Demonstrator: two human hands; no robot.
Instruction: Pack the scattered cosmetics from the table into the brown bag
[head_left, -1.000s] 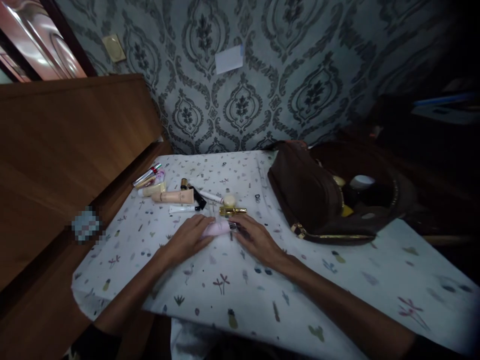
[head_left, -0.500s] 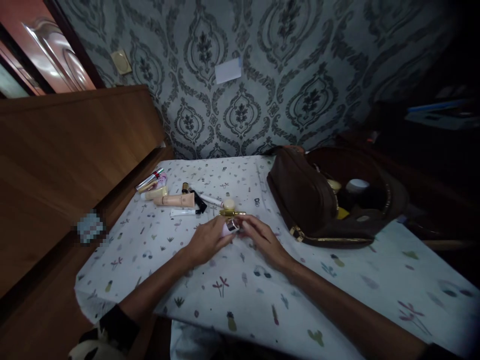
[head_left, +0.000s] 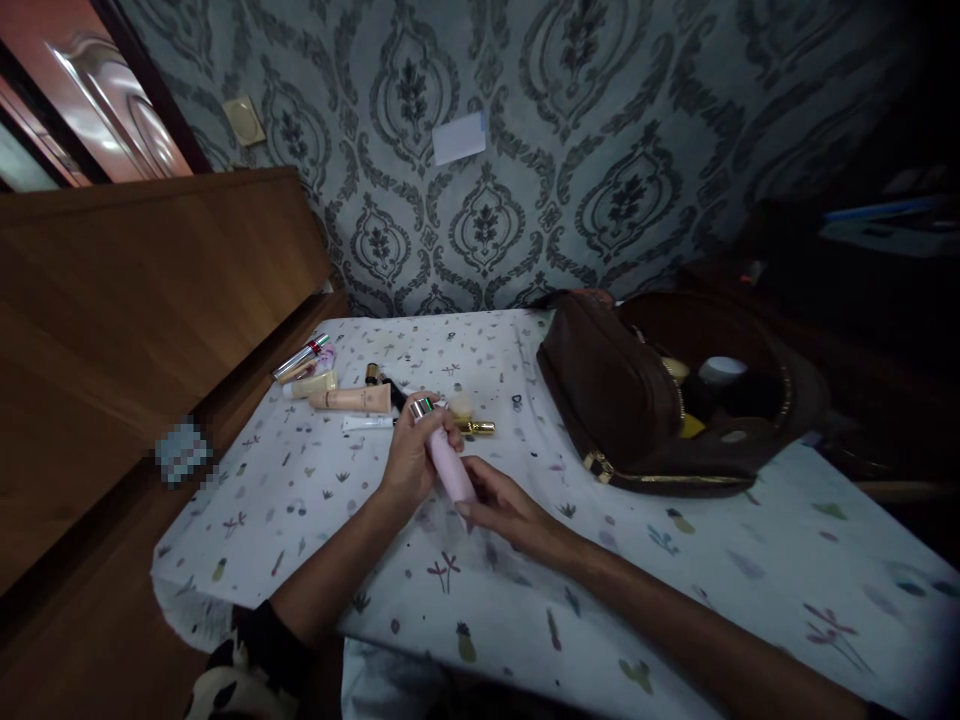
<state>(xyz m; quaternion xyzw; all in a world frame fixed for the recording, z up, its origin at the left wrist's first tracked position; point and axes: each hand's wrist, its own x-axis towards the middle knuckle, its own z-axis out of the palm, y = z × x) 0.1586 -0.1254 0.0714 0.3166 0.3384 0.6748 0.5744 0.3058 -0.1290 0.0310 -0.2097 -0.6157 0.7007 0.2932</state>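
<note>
A pale pink cosmetic tube (head_left: pixel 450 468) with a shiny silver cap is held between both hands, tilted with its cap toward the wall. My left hand (head_left: pixel 409 450) is closed around its upper part near the cap. My right hand (head_left: pixel 506 505) grips the lower end, thumb on top and fingers beneath. Just beyond the hands lies a gold tube (head_left: pixel 478 427), with a small round cream-coloured item (head_left: pixel 459 404) behind it, partly hidden. To the left are a white slim tube (head_left: pixel 367 424) and a peach tube (head_left: pixel 351 399).
An open brown bag (head_left: pixel 615 400) with several items inside stands on the right of the patterned tablecloth (head_left: pixel 315 540). A silver tube (head_left: pixel 301 358) and a cream tube (head_left: pixel 309 385) lie at the far left. A wooden panel (head_left: pixel 150 300) borders the left side.
The pink tube has been turned so its cap points away toward the wall and its body shows. My right hand has moved down onto its lower end.
</note>
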